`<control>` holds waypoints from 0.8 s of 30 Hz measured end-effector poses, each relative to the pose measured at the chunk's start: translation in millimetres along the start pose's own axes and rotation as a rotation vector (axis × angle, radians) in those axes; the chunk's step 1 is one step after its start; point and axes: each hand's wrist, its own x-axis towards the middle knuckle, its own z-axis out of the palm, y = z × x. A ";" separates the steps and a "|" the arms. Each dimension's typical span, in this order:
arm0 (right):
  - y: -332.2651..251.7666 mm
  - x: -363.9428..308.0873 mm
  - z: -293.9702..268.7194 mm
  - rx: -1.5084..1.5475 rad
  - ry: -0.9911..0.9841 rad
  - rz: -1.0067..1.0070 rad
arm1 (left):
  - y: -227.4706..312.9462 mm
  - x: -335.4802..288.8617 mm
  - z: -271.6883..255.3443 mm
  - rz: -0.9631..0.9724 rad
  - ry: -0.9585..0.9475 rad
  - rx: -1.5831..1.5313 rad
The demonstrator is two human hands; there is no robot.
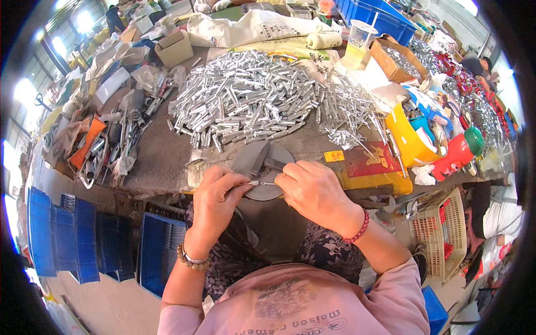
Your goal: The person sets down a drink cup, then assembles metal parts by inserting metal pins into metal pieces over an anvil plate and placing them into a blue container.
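My left hand [213,195] pinches a short silver metal tube [254,182] between thumb and fingertips. Facing it, my right hand [312,187] is closed on a thin metal pin [268,184], whose tip points at the tube's end; whether the two touch is too small to tell. Both hands are over the near edge of a grey round plate [245,162], which bears dark wedge-shaped metal blocks [258,158]. Beyond the plate lies a large heap of silver metal tubes [245,97]. To its right is a pile of thin metal pins [349,106].
A carton of metal parts [397,60] and a drink cup [357,44] stand at the back right. Nearer are a cut yellow container [410,137] and a red bottle [455,159]. Tools [120,134] clutter the left. Blue crates [162,245] stand below; a beige basket [441,234] is right.
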 end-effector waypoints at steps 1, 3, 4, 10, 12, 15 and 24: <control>0.0 0.4 0.5 0.000 -0.001 -0.001 | -0.2 0.5 0.4 0.013 0.010 0.009; 0.4 0.7 2.9 -0.039 0.011 -0.025 | 3.5 2.3 -1.8 0.010 0.004 0.012; 0.4 1.0 3.8 -0.039 0.010 -0.025 | 4.3 3.2 -2.4 0.008 -0.003 0.014; 3.5 0.1 8.1 0.009 -0.014 -0.018 | 0.5 2.9 -1.1 0.028 -0.018 0.035; 4.2 1.0 7.6 0.024 0.004 -0.051 | -2.3 1.1 -1.6 0.040 -0.016 0.044; 4.5 2.0 5.8 0.052 -0.004 -0.067 | -2.9 -0.2 -1.7 0.048 -0.008 0.029; 10.2 6.0 7.0 0.136 -0.026 -0.079 | -4.5 -2.0 -2.2 -0.014 -0.041 -0.049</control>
